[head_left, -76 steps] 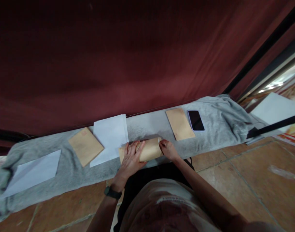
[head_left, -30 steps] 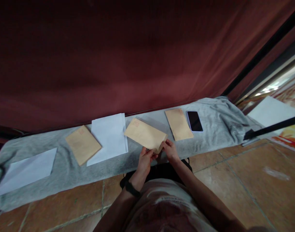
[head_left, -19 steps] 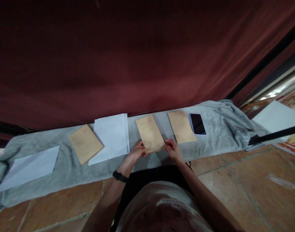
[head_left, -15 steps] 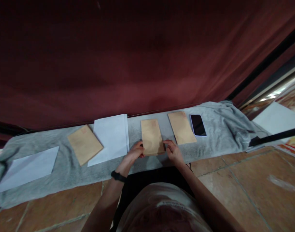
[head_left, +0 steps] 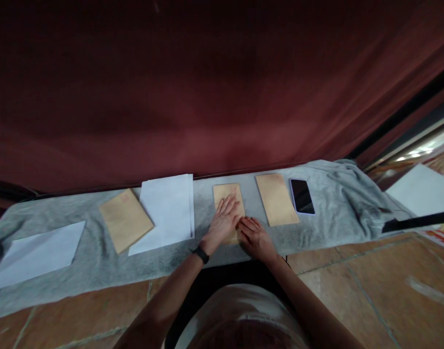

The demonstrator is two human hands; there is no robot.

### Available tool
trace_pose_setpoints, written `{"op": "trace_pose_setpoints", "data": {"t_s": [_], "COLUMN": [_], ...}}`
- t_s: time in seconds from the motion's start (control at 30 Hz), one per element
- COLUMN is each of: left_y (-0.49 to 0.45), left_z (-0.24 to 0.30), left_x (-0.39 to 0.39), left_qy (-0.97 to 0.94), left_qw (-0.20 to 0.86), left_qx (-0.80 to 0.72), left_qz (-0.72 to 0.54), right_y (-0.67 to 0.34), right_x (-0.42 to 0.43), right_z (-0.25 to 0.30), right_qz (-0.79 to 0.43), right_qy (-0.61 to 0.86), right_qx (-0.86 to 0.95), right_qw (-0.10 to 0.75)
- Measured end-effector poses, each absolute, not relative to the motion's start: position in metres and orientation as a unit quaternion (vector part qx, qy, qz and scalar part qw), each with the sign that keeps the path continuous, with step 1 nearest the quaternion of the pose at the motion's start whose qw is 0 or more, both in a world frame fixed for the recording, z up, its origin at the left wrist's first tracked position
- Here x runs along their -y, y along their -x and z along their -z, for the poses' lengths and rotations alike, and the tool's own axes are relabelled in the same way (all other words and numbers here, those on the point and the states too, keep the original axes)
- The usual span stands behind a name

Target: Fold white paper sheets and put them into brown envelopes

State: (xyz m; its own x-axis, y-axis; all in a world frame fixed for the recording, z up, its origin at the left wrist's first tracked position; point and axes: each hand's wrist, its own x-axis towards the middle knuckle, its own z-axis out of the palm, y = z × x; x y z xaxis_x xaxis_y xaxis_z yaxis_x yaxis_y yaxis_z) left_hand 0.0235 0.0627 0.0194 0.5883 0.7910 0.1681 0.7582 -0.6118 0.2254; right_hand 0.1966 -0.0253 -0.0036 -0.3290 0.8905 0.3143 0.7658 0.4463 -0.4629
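A brown paper envelope [head_left: 223, 191] lies on the grey cloth in front of me. My left hand [head_left: 222, 223] rests flat across its middle, fingers stretched toward the far side, and hides much of it. At the envelope's lower right edge lies my right hand [head_left: 256, 237], its fingers extended with the tips close to the left palm. Just to the right is another brown envelope [head_left: 278, 199], which neither hand touches.
A phone [head_left: 302, 196] lies beyond the right envelope. On the left are white paper sheets [head_left: 169, 213], a third brown envelope [head_left: 125, 220] overlapping them, and another white sheet [head_left: 43, 252]. A dark red curtain [head_left: 222, 97] hangs behind the cloth-covered surface [head_left: 109, 266].
My left hand has moved from the envelope's left edge onto its top and flattened out. My right hand has gone from pinching near the right edge to lying with fingers extended.
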Motion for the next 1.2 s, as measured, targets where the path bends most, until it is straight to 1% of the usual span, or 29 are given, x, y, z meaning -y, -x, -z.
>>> {"op": "trace_pose_setpoints", "data": {"t_s": [0.17,0.27,0.4,0.6,0.83,1.03,1.13,1.2], "left_y": [-0.041,-0.043,-0.041,-0.031,-0.018,-0.007,0.0,0.004], "left_z": [-0.003,0.0,0.004,0.01,0.007,0.0,-0.001,0.0], "left_x": [-0.117,-0.135,-0.139,-0.117,-0.081,-0.046,-0.028,-0.016], "left_qy": [-0.902,-0.898,-0.9,-0.916,-0.937,-0.944,-0.946,-0.947], "left_qw": [0.038,0.041,0.07,0.11,0.098,0.106,0.119,0.128], "left_qx": [-0.423,-0.431,-0.414,-0.373,-0.326,-0.303,-0.29,-0.285], "left_qz": [-0.074,-0.083,-0.115,-0.102,-0.076,-0.079,-0.081,-0.078], "right_y": [-0.197,-0.197,-0.197,-0.199,-0.201,-0.205,-0.205,-0.203], "right_x": [0.024,0.024,0.024,0.024,0.024,0.026,0.019,0.011], "right_z": [0.002,0.003,0.003,0.003,0.013,0.021,0.021,0.019], "right_qz": [-0.136,-0.144,-0.161,-0.179,-0.183,-0.183,-0.179,-0.165], "right_qy": [0.506,0.504,0.51,0.506,0.503,0.541,0.531,0.513], "right_qx": [0.803,0.8,0.794,0.788,0.775,0.734,0.748,0.776], "right_qw": [0.285,0.291,0.289,0.302,0.337,0.366,0.357,0.328]}}
